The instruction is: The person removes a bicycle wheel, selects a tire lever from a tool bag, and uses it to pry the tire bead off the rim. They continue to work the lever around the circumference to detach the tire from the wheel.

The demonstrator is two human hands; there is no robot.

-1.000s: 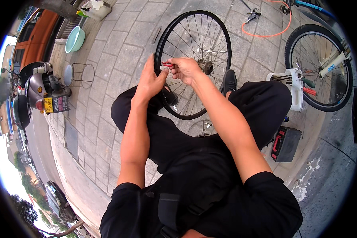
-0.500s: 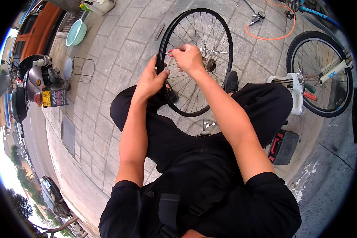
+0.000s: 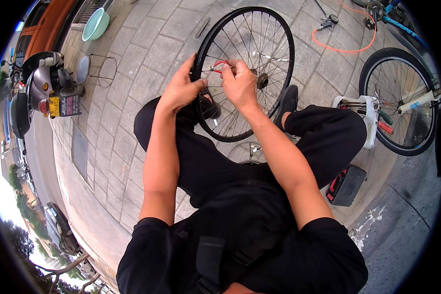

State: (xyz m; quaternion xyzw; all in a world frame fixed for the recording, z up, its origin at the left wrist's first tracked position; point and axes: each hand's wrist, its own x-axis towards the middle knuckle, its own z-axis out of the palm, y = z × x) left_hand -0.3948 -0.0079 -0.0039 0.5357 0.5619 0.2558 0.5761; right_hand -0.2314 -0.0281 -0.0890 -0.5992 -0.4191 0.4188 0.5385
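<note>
A bare black bicycle wheel rim with spokes (image 3: 290, 59) stands between my legs, its hub (image 3: 262, 81) near the right side of the ring. My left hand (image 3: 179, 90) grips the rim's left edge, with the thumb on the near side and the fingers behind, partly hidden. In my right hand (image 3: 240, 85) is a small red-handled spoke wrench (image 3: 219, 64). Its metal end meets the spokes just inside the rim, beside my left thumb. Whether it sits on a nipple is too small to tell.
To the right, another bicycle wheel (image 3: 399, 54) with a tire stands by a white tool tray (image 3: 370, 115). An air gauge (image 3: 332, 19) with an orange hose (image 3: 345, 50) lies farther off. A black toolbox (image 3: 350, 186) is by my right knee. At left are a stool (image 3: 83, 68), basin (image 3: 96, 24) and scooter (image 3: 46, 90).
The wheel has turned slightly in view and more of the red tool shows. My right hand has shifted a little right and nearer; my left hand still grips the rim.
</note>
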